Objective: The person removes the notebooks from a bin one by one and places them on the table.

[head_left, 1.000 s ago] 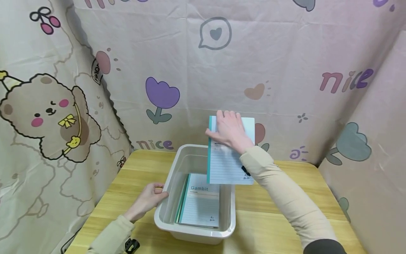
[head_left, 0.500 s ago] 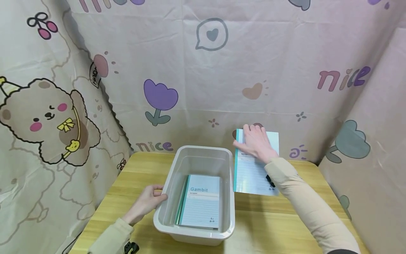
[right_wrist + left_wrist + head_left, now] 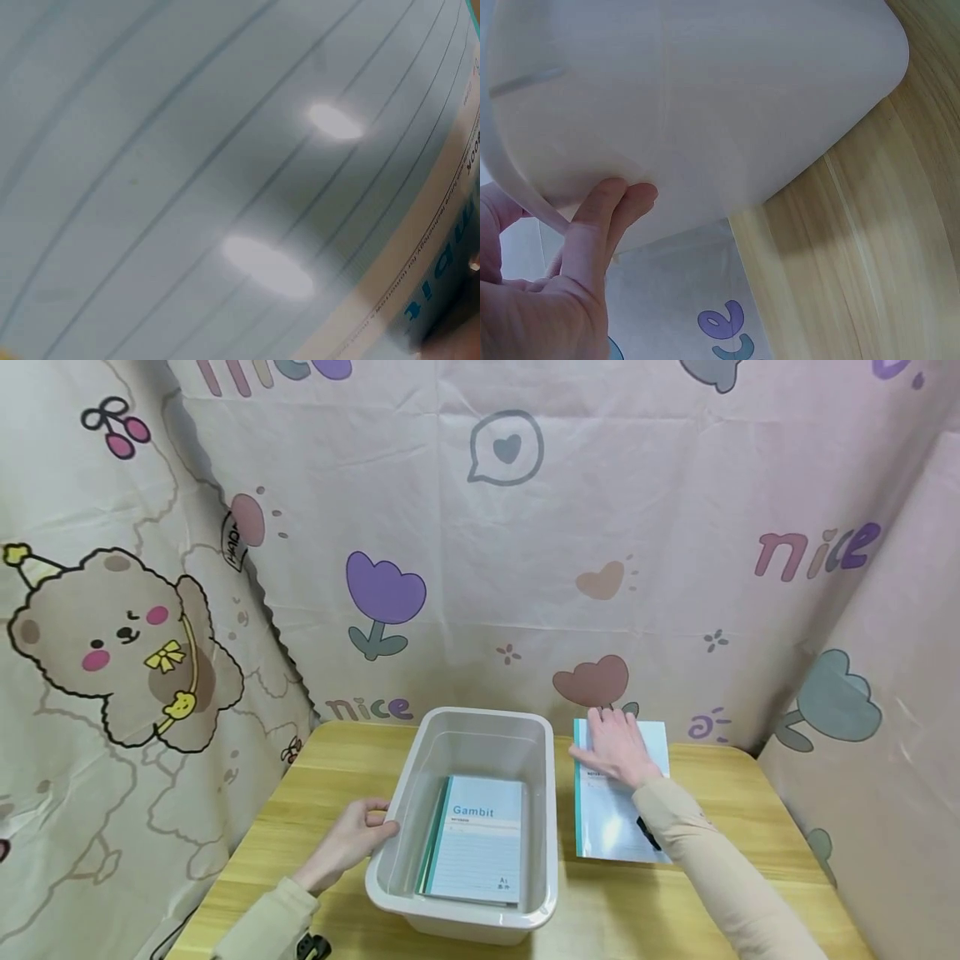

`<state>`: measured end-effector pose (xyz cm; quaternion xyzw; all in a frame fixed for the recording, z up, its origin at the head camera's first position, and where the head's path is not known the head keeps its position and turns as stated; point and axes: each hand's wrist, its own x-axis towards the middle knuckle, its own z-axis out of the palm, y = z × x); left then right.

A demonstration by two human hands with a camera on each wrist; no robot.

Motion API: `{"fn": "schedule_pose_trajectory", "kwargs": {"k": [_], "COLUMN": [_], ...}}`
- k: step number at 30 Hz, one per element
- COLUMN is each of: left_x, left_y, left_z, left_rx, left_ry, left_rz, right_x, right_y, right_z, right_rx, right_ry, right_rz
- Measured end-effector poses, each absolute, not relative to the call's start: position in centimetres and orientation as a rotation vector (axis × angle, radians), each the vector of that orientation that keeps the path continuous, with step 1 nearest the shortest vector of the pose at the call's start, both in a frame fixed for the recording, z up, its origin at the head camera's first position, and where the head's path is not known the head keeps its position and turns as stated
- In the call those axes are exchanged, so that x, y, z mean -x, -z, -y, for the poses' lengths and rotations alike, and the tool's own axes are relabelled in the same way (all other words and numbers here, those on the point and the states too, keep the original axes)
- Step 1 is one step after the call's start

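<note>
My left hand (image 3: pixel 347 842) pinches the left rim of a light grey plastic bin (image 3: pixel 487 745); in the left wrist view two fingers press its outer wall (image 3: pixel 727 97) below the lip. Right of the bin, my right hand (image 3: pixel 617 750) holds a light blue notebook (image 3: pixel 609 827) with a teal spine. The thumb is at the spine and the fingers reach the top edge. The notebook is low over the table, and its lined cover (image 3: pixel 210 165) fills the right wrist view. Inside the bin lies a stack of similar notebooks (image 3: pixel 480 856), the top one marked "Gambit".
A wooden table (image 3: pixel 300 802) carries the bin. Printed cloth (image 3: pixel 480 552) hangs behind the table and on both sides, close to its edges. A small black device (image 3: pixel 312 947) shows by the left sleeve.
My right hand has carried the notebook from above the bin to the right, then down toward the table. The left hand stays on the bin's rim, and the bin has not moved.
</note>
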<state>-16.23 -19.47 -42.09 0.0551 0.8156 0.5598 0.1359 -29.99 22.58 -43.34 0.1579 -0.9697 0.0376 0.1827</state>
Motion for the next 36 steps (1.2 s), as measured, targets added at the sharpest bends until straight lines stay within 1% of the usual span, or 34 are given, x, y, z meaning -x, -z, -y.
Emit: {"fn": "schedule_pose_trajectory", "kwargs": {"k": [7, 19, 31, 36], "left_x": [16.1, 16.2, 16.3, 16.3], "left_y": [42.3, 42.3, 42.2, 42.4], "left_z": [19.5, 19.5, 19.3, 19.6], "left_rx": [-0.158, -0.167, -0.195, -0.181], "left_ry": [-1.623, -1.629, -1.648, -1.638], "left_rz": [-2.368, -2.363, -2.344, -2.361], "right_x": [30.1, 31.0, 31.6, 31.9], "right_y": [47.5, 51.4, 52.2, 52.6], "right_z": [-23.2, -23.0, -23.3, -23.4], "right_rx": [-0.418, -0.399, -0.359, -0.385], "right_ry": [-0.096, -0.207, -0.185, -0.233], "right_rz": [2.745, 2.832, 2.925, 2.961]}}
